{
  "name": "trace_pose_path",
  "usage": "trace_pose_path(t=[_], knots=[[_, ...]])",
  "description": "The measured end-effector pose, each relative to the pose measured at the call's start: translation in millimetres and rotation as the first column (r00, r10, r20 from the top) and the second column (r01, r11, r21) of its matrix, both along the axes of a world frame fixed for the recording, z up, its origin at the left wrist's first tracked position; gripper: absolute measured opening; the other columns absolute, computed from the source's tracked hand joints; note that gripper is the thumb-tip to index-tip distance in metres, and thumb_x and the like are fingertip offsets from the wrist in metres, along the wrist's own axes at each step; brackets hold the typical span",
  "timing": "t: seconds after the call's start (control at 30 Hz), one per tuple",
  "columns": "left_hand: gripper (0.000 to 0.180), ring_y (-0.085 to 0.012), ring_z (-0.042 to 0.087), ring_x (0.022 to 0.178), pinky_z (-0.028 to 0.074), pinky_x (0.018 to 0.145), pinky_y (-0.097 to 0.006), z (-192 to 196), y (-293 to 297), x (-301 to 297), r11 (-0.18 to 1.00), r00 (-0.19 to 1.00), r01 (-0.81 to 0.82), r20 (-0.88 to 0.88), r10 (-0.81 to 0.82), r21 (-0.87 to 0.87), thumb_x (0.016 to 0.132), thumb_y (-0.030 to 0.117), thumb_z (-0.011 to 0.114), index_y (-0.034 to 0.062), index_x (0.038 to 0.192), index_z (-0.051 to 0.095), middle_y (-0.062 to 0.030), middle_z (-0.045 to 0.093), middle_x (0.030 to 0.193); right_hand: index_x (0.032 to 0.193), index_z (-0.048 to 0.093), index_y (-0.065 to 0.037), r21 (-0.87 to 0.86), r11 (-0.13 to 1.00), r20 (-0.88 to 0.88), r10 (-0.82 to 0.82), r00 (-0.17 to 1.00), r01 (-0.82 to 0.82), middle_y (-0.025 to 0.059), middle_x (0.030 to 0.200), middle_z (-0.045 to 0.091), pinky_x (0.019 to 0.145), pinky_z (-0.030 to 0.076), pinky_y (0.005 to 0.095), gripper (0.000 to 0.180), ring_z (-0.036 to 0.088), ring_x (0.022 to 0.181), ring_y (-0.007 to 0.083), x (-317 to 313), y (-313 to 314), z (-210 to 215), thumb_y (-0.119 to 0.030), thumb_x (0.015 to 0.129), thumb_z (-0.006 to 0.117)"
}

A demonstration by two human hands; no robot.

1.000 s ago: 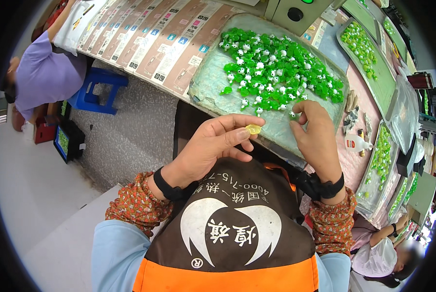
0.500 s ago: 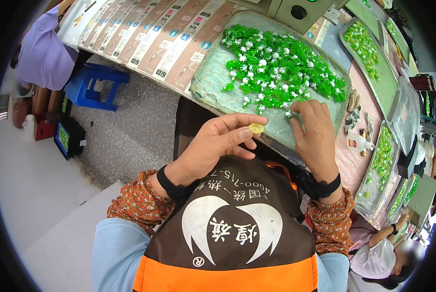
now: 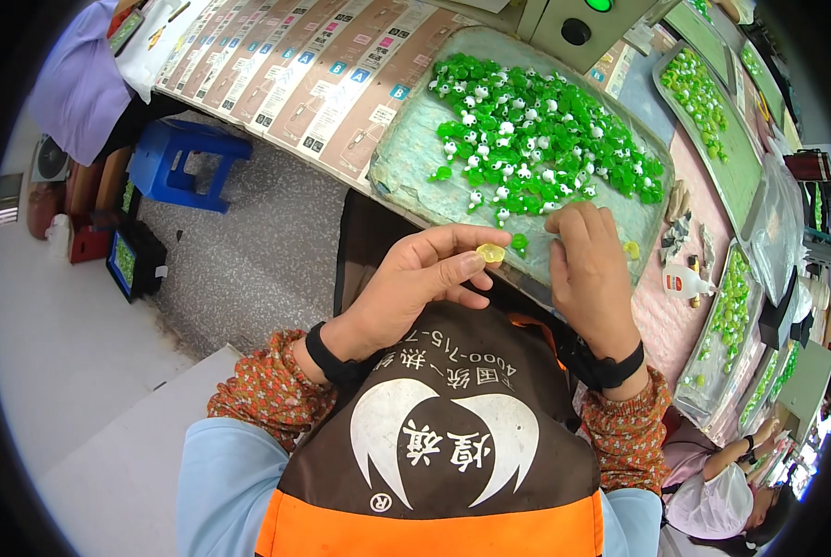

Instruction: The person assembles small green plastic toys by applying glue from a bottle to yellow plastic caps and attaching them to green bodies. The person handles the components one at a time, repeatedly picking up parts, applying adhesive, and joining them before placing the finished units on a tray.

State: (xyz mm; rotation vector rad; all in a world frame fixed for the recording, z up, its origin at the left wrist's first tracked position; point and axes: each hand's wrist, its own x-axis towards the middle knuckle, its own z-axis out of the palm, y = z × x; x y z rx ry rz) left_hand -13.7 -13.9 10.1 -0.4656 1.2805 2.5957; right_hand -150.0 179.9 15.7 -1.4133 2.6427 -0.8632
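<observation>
Two bare hands: both at the near edge of a tray (image 3: 406, 172) on the bench, as seen from where I stand.
Left hand (image 3: 420, 274): thumb and forefinger clamped on a yellow piece (image 3: 489, 252), clear and small; other fingers bent, apart from it.
Right hand (image 3: 593, 274): fingers bent over the tray's near side, thumb close to the forefinger; I cannot tell whether the tips meet or grip anything.
Single green piece (image 3: 519, 242): on the tray's near side, between the hands, just left of the right fingertips.
Second yellow piece (image 3: 631, 250): on the tray, right of the right hand.
Green heap (image 3: 564, 130): spread over the tray's far and middle part, mixed with white heads bearing dark dots.
Bench cover: printed sheets (image 3: 341, 102) in brown and white, left of the tray.
Machine (image 3: 578, 32): grey, green light lit, beyond the tray.
Bottle (image 3: 684, 281): white with a red label, lying right of the tray.
Stool (image 3: 185, 162): blue, on the floor at left.
</observation>
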Motion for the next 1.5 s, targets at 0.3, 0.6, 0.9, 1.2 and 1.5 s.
trace_pose_path(t=[0.3, 0.6, 0.9, 1.2, 1.5], knots=[[0.038, -0.0113, 0.064, 0.099, 0.06, 0.084, -0.03, -3, -5, 5, 0.999, 0.999, -0.047, 0.013, 0.047, -0.005, 0.103, 0.016, 0.056, -0.0006, 0.138, 0.055, -0.006, 0.063, 0.116, 0.099, 0.056, -0.003, -0.073, 0.997, 0.155, -0.002, 0.988, 0.014, 0.0153, 0.094, 0.056, 0.076, 0.045, 0.0461, 0.024, 0.054, 0.087, 0.0369, 10, -5, 4, 0.003, 0.078, 0.066], [0.039, -0.0115, 0.064, 0.1, 0.06, 0.084, -0.03, -1, -6, 6, 0.999, 0.999, -0.046, 0.011, 0.046, -0.009, 0.103, 0.016, 0.056, -0.0009, 0.138, 0.055, -0.0058, 0.063, 0.115, 0.102, 0.06, -0.004, 0.0, 0.998, 0.009, -0.06, 0.998, 0.06, 0.0133, 0.097, 0.058, 0.075, 0.047, 0.0454, 0.025, 0.055, 0.089, 0.0357, 8, -10, -5, 0.003, 0.079, 0.066], [0.039, -0.0118, 0.064, 0.1, 0.06, 0.085, -0.03, -4, -4, 6, 0.999, 0.999, -0.046, 0.006, 0.046, 0.012, 0.103, 0.014, 0.057, -0.0014, 0.138, 0.054, -0.0067, 0.062, 0.119, 0.103, 0.06, -0.005, -0.065, 0.992, 0.19, 0.117, 0.975, -0.106, 0.0137, 0.099, 0.059, 0.078, 0.047, 0.0437, 0.027, 0.056, 0.092, 0.0361, 2, -13, -3, 0.008, 0.079, 0.062], [0.04, -0.0123, 0.064, 0.102, 0.06, 0.086, -0.03, -4, -2, 7, 0.999, 0.999, -0.033, 0.0, 0.033, -0.028, 0.101, 0.01, 0.058, -0.0006, 0.139, 0.054, -0.0069, 0.061, 0.123, 0.107, 0.057, -0.003, -0.114, 0.993, 0.201, 0.033, 0.979, -0.01, 0.0169, 0.095, 0.058, 0.078, 0.047, 0.0448, 0.027, 0.057, 0.09, 0.0376, 5, -15, -16, 0.006, 0.081, 0.06], [0.039, -0.0114, 0.061, 0.105, 0.058, 0.089, -0.028, -1, 2, 7, 0.985, 0.998, -0.025, -0.059, 0.015, -0.17, 0.099, 0.005, 0.059, 0.0004, 0.138, 0.055, -0.0064, 0.061, 0.121, 0.113, 0.051, -0.002, 0.016, 0.951, 0.558, -0.266, 0.786, 0.31, 0.0144, 0.087, 0.06, 0.066, 0.049, 0.037, 0.028, 0.059, 0.069, 0.0252, 8, -7, -1, 0.0, 0.086, 0.058]])
